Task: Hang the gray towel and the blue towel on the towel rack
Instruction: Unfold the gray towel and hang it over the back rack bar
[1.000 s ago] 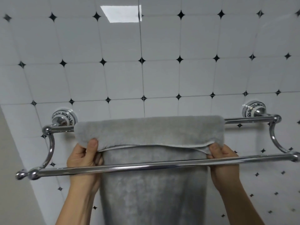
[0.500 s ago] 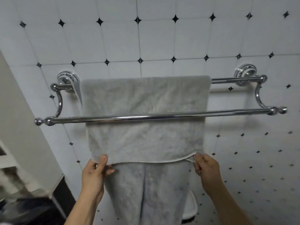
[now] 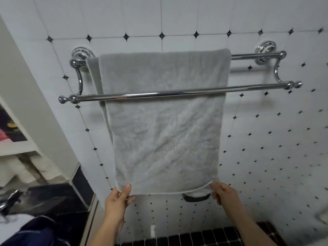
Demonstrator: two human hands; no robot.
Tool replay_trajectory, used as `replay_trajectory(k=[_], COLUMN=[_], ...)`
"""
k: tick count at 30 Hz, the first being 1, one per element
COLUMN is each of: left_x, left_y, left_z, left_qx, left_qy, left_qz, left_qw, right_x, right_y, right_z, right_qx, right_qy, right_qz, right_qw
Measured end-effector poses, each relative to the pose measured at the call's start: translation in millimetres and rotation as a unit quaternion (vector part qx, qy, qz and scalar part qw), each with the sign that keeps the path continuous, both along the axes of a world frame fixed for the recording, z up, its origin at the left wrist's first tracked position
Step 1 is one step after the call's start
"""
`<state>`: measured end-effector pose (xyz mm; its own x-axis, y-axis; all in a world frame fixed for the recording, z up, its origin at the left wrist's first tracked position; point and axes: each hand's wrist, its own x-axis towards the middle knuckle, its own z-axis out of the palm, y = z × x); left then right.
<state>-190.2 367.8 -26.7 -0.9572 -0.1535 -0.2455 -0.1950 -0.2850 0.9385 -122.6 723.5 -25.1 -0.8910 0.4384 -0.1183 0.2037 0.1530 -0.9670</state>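
Observation:
The gray towel [image 3: 163, 125] hangs over the rear bar of the chrome double towel rack [image 3: 248, 88], draped flat behind the front bar and reaching far down the tiled wall. My left hand [image 3: 118, 197] pinches the towel's lower left corner. My right hand [image 3: 223, 193] pinches its lower right corner. A dark blue cloth [image 3: 35, 231], possibly the blue towel, lies at the bottom left, partly cut off by the frame edge.
A white tiled wall with black diamonds is behind the rack. White shelving [image 3: 19, 146] stands at the left with blurred items. A dark countertop [image 3: 53, 199] is below it. A small dark fixture [image 3: 196, 197] sits on the wall under the towel's hem.
Both hands have pulled the towel's front hem downward from near the bars to well below them. The front layer now hangs much longer, and the view has tilted down.

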Motion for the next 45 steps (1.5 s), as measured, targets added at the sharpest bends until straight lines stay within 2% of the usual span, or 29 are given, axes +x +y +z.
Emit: replay_trajectory(k=[7, 10, 13, 15, 19, 21, 23, 24, 26, 28, 31, 37, 40, 45], left_x=[13.8, 1.5, -14.0, -17.8, -13.2, -20.9, -35.2, -42.8, -61.1, -73.5, -80.9, -87.4, -81.4, -62.6], left_y=[-5.6, -12.8, -18.6, -20.2, -11.9, -6.3, 0.8, 5.1, 13.2, 17.4, 13.1, 25.7, 23.1, -10.5], left_z=[-4.9, 20.8, 73.2, 117.6, 225.4, 280.5, 327.0, 343.8, 361.7, 367.8, 369.1, 374.8, 379.1, 375.7], left_qx=[-0.032, -0.074, -0.15, -0.207, -0.229, -0.211, -0.234, -0.262, -0.29, -0.254, -0.225, -0.18, -0.206, -0.364], left_qy=[-0.009, 0.002, 0.053, 0.136, 0.333, 0.381, 0.377, 0.356, 0.295, 0.238, 0.185, 0.193, 0.191, 0.177], left_qz=[-0.017, -0.028, 0.023, 0.09, 0.156, 0.184, 0.203, 0.201, 0.159, 0.106, 0.125, 0.124, 0.106, -0.022], left_qw=[0.999, 0.997, 0.987, 0.965, 0.901, 0.881, 0.873, 0.874, 0.896, 0.932, 0.948, 0.957, 0.954, 0.914], right_x=[8.9, -5.0, -22.5, -31.9, -43.0, -52.6, -69.1, -79.4, -96.1, -104.9, -110.4, -109.5, -101.3, -75.6], right_y=[0.8, 11.9, 18.1, 18.4, 8.0, 4.0, 7.3, 11.2, 14.8, 13.5, 13.7, 12.4, 20.8, 64.0], right_z=[5.0, 37.2, 97.5, 146.4, 252.3, 303.0, 342.6, 355.8, 370.7, 373.3, 371.2, 381.1, 381.1, 392.4], right_qx=[0.015, 0.034, 0.091, 0.13, 0.265, 0.319, 0.369, 0.376, 0.297, 0.161, 0.089, -0.015, 0.029, 0.21], right_qy=[-0.061, -0.038, 0.063, 0.17, 0.339, 0.358, 0.293, 0.24, 0.173, 0.15, 0.138, 0.12, 0.12, 0.024], right_qz=[0.017, 0.008, -0.036, -0.064, -0.117, -0.171, -0.207, -0.195, -0.113, -0.036, 0.008, 0.062, 0.112, 0.195], right_qw=[0.998, 0.999, 0.993, 0.975, 0.895, 0.861, 0.857, 0.873, 0.932, 0.975, 0.986, 0.991, 0.986, 0.958])
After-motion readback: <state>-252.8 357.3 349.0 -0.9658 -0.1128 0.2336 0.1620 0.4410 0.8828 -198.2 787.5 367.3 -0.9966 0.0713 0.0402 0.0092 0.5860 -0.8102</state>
